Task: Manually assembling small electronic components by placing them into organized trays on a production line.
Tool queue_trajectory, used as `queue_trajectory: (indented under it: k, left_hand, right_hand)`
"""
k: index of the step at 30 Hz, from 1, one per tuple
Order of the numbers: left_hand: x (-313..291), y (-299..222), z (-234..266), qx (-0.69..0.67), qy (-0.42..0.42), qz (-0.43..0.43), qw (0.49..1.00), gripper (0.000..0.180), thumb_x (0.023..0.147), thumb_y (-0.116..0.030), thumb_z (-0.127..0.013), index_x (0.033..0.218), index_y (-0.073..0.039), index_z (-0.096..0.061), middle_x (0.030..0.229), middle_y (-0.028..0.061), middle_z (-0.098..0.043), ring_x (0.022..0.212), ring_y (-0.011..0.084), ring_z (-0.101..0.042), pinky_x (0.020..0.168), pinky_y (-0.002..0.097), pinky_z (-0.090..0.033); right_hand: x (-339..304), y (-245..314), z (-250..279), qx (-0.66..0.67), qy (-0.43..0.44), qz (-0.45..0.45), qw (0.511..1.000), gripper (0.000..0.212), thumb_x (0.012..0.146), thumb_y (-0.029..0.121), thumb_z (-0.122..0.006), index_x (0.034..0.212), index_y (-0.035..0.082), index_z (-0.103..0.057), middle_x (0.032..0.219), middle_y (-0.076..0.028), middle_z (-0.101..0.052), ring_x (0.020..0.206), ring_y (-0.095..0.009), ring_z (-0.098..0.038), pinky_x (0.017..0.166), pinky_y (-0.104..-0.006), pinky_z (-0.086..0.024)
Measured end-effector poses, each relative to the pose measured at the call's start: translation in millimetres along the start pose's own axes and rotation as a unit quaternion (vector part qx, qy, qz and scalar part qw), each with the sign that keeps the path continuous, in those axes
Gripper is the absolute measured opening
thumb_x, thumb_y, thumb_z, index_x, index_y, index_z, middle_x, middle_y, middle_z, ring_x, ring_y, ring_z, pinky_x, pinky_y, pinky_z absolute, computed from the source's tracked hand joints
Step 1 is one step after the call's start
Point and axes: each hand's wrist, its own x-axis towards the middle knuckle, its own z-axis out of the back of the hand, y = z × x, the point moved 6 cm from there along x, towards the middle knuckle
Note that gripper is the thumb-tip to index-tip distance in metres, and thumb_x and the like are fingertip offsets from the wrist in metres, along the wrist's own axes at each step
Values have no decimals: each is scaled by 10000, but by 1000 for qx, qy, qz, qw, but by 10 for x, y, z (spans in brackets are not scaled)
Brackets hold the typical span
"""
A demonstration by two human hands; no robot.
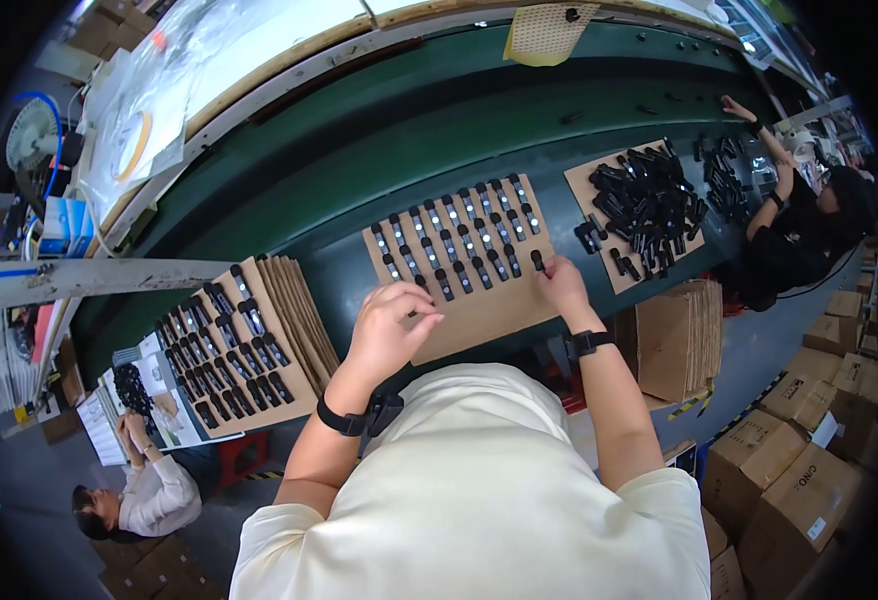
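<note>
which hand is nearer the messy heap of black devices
Right. The right hand is just left of the heap, lower in view; the left hand is farther left.

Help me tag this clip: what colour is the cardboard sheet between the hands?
Light brown; the cardboard sheet shows best in the head view.

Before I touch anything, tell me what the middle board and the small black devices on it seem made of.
Middle board: apparently cardboard, matte; its plain, even brown face suggests it. Black devices: probably plastic, judging by their uniform dark shapes; pale spots suggest a glossy finish; metal isn't ruled out.
</note>
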Motion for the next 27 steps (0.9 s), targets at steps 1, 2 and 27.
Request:
queue_trajectory:
  k: [1,2,27]
  left_hand:
    - [11,37,-9,-9,-2,14,1000,99,734,-15,-741,781,-2,-655,857,103,-662,808,270,-631,771,356,-484]
    - [25,62,-7,-17,-3,28,999,106,736,-13,-741,776,2,-645,850,107,-660,798,272,-631,753,352,-489]
    - [392,347,-125,-18,37,127,991,83,779,-7,-688,840,19,-639,847,132,-643,811,285,-622,734,338,-493]
  right_hand:
    - [49,-11,-46,1,0,-2,1000,190,775,143,-691,869,1,-606,829,-202,-651,848,-388,-629,738,-431,-513]
    - [94,-6,-94,-3,-2,4,1000,194,777,146,-693,868,-1,-605,838,-204,-650,849,-392,-626,743,-433,-513]
    - [1154,125,510,-56,-87,81,991,227,804,150,-677,989,29,-625,949,-177,-639,890,-346,-628,782,-407,-510]
